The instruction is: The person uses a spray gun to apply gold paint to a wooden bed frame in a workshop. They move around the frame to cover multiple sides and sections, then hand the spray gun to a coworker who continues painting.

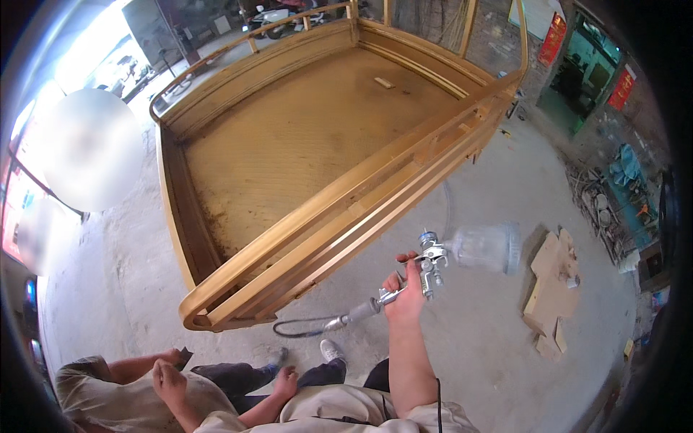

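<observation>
My right hand (404,291) is closed around the handle of a silver spray gun (433,263), at the right of the wooden frame. The gun's cloudy translucent cup (485,249) points to the right. A metal fitting and a dark hose (299,332) trail from its handle to the left. My left hand (285,382) hangs low by my left thigh, its fingers curled and nothing visible in them. Ahead stands a large, golden-brown wooden furniture frame (317,224) with railed sides, its near rail just left of the gun. Its wide inner panel (310,130) looks dusty.
Close on my left stands a co-worker (144,397), one hand (175,356) holding a small dark piece. Flattened cardboard (552,289) lies on the concrete floor (462,339) at right. Clutter (603,202) lines the right wall beside a doorway (585,72). A motorcycle (274,22) stands behind the frame.
</observation>
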`<state>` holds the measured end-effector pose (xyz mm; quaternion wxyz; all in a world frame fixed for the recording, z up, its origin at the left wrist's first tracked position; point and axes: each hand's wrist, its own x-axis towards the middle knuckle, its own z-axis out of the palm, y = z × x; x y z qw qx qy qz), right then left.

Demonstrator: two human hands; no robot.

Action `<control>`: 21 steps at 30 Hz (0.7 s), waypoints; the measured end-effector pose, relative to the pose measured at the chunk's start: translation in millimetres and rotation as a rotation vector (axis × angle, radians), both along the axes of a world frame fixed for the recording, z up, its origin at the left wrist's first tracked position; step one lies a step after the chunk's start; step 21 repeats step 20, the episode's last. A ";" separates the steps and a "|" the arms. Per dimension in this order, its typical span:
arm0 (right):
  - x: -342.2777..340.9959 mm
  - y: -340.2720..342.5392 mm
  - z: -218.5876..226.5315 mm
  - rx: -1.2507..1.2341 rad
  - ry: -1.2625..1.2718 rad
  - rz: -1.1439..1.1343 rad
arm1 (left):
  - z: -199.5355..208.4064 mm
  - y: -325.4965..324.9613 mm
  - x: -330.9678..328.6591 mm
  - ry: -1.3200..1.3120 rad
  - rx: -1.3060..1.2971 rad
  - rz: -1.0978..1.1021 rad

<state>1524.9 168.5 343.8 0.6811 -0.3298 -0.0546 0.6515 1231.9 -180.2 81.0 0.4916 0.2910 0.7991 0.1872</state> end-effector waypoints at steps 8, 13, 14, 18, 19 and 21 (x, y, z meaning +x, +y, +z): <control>-9.2 43.0 11.4 0.133 -0.140 -0.127 | 47.8 -6.0 -3.0 0.112 -0.019 -0.310; -6.2 38.6 -22.6 0.025 -0.130 -0.098 | 42.8 -21.6 -36.7 0.162 -0.149 -0.340; -7.4 35.3 -25.4 0.021 -0.122 -0.074 | 38.7 -25.1 -42.9 0.136 -0.168 -0.306; 3.8 29.6 -21.8 0.094 0.023 0.011 | 54.2 -8.6 -39.3 0.196 -0.092 -0.324; 5.7 30.0 -14.7 0.118 0.033 0.037 | 61.5 -1.7 -37.6 0.227 -0.033 -0.308; 8.2 29.9 -6.4 0.142 0.043 0.063 | 61.1 2.1 -39.3 0.285 0.120 -0.315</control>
